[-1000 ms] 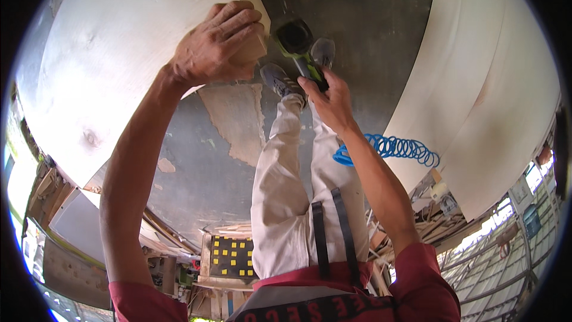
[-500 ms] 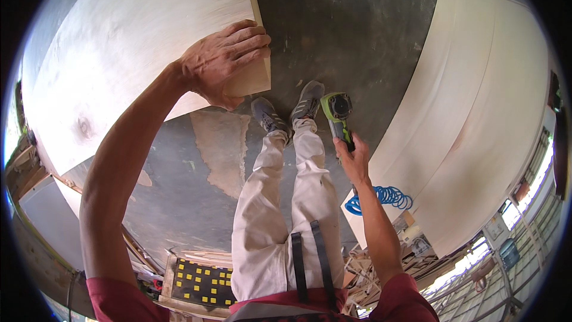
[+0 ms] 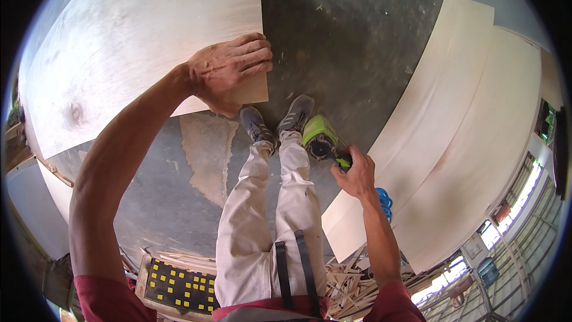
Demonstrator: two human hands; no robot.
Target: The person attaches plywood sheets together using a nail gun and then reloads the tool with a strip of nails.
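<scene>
While the person stands on the grey concrete floor [image 3: 351,36] in pale trousers [image 3: 268,226] and grey shoes [image 3: 296,114], a dark panel dotted with small yellow squares [image 3: 179,277] lies closest, low at the left behind the legs, beside a heap of thin wood offcuts [image 3: 342,286]. Further out, the right hand [image 3: 356,174] is closed around the grip of a lime-green power tool [image 3: 322,138], held just right of the right shoe, with a blue coiled hose [image 3: 384,201] by the wrist. Pale plywood sheets [image 3: 465,143] lie stacked to the right. Beyond the shoes, the left hand [image 3: 229,71] clasps the near right corner of a large plywood sheet [image 3: 131,53], fingers [image 3: 253,53] curled flat over its top face, thumb under the edge
</scene>
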